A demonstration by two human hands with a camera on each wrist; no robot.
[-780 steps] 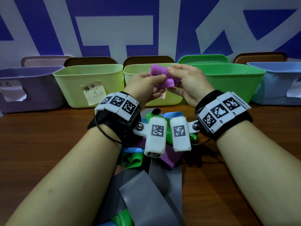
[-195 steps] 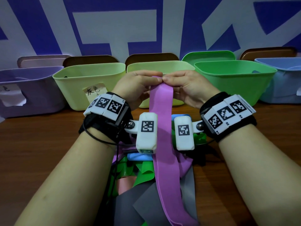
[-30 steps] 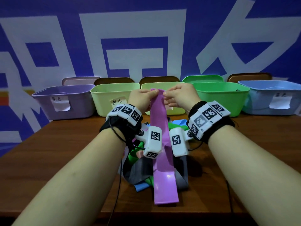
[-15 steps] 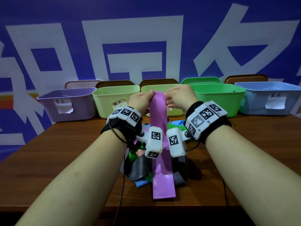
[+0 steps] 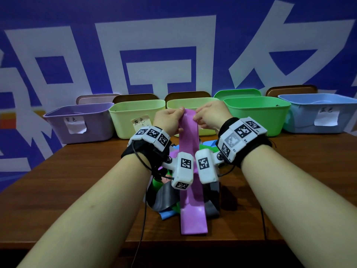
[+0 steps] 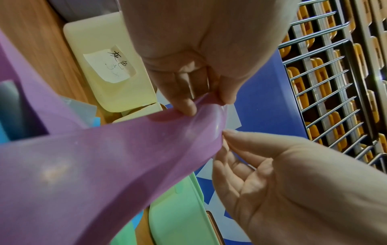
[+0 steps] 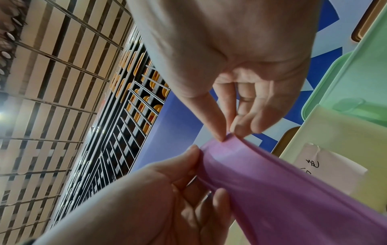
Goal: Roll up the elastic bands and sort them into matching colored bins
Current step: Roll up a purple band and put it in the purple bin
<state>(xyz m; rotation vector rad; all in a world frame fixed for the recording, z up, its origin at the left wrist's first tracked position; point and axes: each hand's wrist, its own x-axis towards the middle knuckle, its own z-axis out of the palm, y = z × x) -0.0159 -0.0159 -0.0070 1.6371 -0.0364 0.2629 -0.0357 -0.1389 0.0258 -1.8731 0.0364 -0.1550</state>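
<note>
below the hands, a heap of bands [image 5: 168, 198] still lies loose on the desk [image 5: 77, 190], so much sorting seems left. the purple band [image 5: 190, 171] hangs unrolled from the left hand [image 5: 168, 120] and right hand [image 5: 211, 116], each pinching a top corner. beyond them waits the purple bin [image 5: 81, 122].

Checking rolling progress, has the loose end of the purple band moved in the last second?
Yes. The purple band tail has crept up from the table's near edge, toward the bins.
</note>
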